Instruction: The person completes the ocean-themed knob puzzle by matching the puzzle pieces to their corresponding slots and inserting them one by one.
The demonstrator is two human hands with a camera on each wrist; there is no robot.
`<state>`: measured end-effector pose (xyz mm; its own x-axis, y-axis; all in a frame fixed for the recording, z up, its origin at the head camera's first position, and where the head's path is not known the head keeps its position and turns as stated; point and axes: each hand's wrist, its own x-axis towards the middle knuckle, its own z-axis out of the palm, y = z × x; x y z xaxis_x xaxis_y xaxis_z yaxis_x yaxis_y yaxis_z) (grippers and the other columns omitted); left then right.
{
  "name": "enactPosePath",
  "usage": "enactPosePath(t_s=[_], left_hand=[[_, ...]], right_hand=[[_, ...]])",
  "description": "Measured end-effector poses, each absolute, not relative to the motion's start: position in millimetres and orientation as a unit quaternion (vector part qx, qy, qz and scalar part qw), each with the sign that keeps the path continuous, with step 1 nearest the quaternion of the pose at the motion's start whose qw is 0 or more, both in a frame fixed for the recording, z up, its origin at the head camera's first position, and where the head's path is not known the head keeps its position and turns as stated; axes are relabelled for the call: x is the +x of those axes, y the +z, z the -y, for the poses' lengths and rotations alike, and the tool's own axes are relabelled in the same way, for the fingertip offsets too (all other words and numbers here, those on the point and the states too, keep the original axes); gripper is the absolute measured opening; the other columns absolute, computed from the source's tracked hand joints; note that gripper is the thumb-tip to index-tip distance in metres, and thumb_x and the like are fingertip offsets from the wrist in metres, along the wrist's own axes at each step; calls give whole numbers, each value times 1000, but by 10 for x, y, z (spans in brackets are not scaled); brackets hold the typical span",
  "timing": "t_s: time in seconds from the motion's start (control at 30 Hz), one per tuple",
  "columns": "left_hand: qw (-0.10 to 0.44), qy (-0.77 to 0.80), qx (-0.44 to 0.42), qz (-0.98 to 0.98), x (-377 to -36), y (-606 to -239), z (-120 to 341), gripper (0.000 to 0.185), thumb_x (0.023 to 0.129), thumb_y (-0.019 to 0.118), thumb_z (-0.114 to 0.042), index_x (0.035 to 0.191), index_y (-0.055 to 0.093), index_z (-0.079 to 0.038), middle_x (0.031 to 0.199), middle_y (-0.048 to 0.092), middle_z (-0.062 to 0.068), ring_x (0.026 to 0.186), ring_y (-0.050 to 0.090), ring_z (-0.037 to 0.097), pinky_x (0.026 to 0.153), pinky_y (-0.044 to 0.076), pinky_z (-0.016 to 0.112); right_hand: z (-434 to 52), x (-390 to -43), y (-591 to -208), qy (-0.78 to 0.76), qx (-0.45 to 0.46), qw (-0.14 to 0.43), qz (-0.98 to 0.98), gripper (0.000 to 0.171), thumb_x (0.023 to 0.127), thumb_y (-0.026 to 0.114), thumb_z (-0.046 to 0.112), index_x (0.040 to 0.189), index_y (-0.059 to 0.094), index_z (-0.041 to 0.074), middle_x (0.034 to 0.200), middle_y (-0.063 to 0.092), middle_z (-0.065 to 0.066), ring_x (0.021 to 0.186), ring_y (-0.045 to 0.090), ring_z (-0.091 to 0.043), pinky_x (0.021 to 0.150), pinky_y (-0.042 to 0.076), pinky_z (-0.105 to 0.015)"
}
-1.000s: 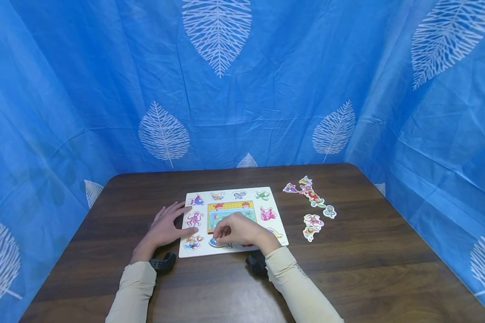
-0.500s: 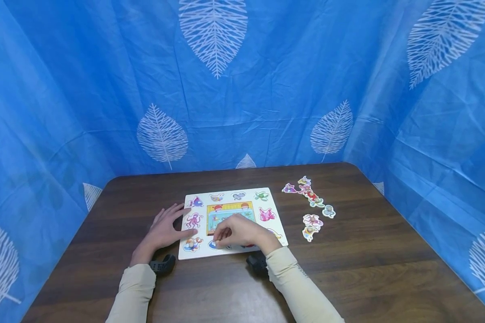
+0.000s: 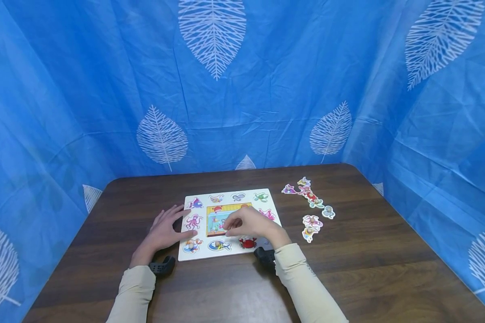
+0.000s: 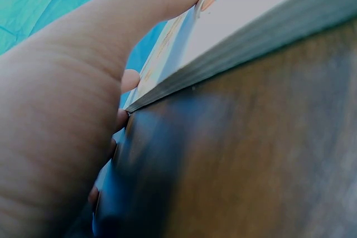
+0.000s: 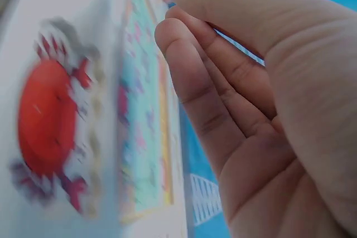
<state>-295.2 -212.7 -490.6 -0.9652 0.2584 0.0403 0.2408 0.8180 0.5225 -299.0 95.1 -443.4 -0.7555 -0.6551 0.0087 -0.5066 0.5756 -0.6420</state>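
In the head view a white puzzle board (image 3: pixel 234 254) printed with sea animals lies on the table. My left hand (image 3: pixel 163 233) rests at the board's left edge, its thumb on the top face and other fingers along the side. Above the board's middle hovers my right hand (image 3: pixel 250 223), fingers loosely bent, with nothing seen in it. A striped blue-and-yellow fish piece (image 3: pixel 219 245) sits in the bottom row, beside an orange clownfish piece (image 3: pixel 192 245) with a knob. The printed red crab (image 5: pixel 47 118) shows close up in the right wrist view.
Several loose knobbed pieces lie on the right of the table, among them a pink octopus piece (image 3: pixel 312 221), a round grey piece (image 3: pixel 328 212) and a purple fish piece (image 3: pixel 288 189). A blue curtain (image 3: pixel 242 134) hangs behind the dark wooden table (image 3: pixel 210 291).
My right hand has let go of the striped fish piece and risen away to the right, uncovering it in the bottom row. The left hand stays at the board's edge.
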Motion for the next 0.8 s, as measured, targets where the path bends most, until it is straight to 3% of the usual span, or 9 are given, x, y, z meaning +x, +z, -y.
enactPosePath(t_s=[0.47,0.8], left_hand=[[14,271,131,-954,-2946,-4891,2131,90,84,77,-61,154,48,-11,165,33,23,154,21,47,124,8,68],[16,267,131,-955,-2941,-4885,2126,90,84,76,-61,154,49,-11,164,33,23,153,22,48,124,8,68]], right_hand=[[-1476,-3079,-4272,-346,-266,63,-898,20,91,80,20,109,80,11,102,77,5,86,63,-11,80,56,-30],[-1887,-3079,-4238,-367,-200,38,-907,20,91,80,20,109,79,10,98,76,3,85,64,-15,82,55,-33]])
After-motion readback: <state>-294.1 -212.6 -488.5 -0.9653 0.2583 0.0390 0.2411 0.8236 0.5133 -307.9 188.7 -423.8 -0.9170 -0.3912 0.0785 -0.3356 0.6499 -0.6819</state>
